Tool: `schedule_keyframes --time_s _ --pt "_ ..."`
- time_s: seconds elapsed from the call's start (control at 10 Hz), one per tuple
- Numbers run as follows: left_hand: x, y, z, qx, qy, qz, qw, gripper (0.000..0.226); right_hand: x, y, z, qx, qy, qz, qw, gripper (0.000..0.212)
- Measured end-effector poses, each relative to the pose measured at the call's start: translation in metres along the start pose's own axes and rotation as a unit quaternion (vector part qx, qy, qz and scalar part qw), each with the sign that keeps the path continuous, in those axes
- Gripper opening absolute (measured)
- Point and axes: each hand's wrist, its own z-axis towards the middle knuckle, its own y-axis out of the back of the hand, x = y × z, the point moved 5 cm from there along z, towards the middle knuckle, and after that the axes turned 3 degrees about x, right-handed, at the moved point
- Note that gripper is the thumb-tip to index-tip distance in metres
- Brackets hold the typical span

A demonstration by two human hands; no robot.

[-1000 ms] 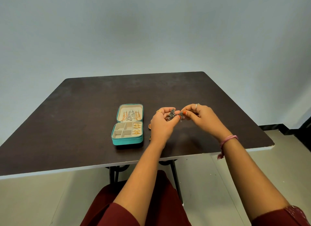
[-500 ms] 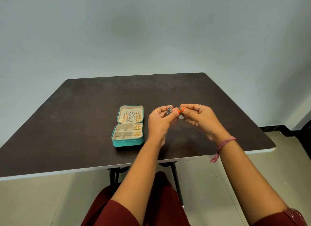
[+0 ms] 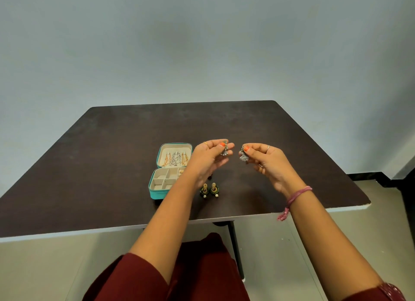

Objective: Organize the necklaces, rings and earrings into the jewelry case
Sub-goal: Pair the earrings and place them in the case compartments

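At frame centre my left hand (image 3: 207, 159) pinches one silver earring (image 3: 224, 151); my right hand (image 3: 267, 164) pinches its twin (image 3: 243, 155), hands apart.

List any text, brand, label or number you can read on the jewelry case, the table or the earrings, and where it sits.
None: no readable text, brand, label or number anywhere in the head view.
Jewelry case: plain teal shell, no visible logo.
Table: bare dark surface, no markings.
Earrings on the table: too small to show any marking.
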Motion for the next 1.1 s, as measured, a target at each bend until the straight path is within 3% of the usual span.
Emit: schedule_keyframes --time_s 0.2,0.4,0.5,0.7,1.0,1.1 --pt "-0.016 0.023 0.009 -0.016 -0.005 0.058 0.998 0.016 0.004 -0.001 0.011 -0.008 0.026 -0.088 0.996 0.014" --pt "-0.013 0.029 0.022 -0.017 0.041 0.213 0.976 0.013 -0.007 -0.007 0.024 0.011 -0.002 -0.123 0.992 0.015" --pt "-0.013 0.026 0.032 -0.024 0.047 0.337 0.94 0.013 -0.018 -0.008 0.033 0.014 -0.016 -0.151 0.988 0.014" --pt "-0.013 0.017 0.053 -0.012 0.095 0.546 0.832 0.019 -0.038 -0.005 0.045 0.038 -0.067 -0.201 0.977 0.014" --pt "0.0 0.015 0.066 -0.001 0.157 0.581 0.798 0.02 -0.043 -0.008 0.053 0.07 -0.064 -0.286 0.954 0.012" --pt "-0.004 0.007 0.063 0.024 0.157 0.662 0.733 0.032 -0.046 -0.009 0.058 0.062 -0.054 -0.324 0.942 0.007"
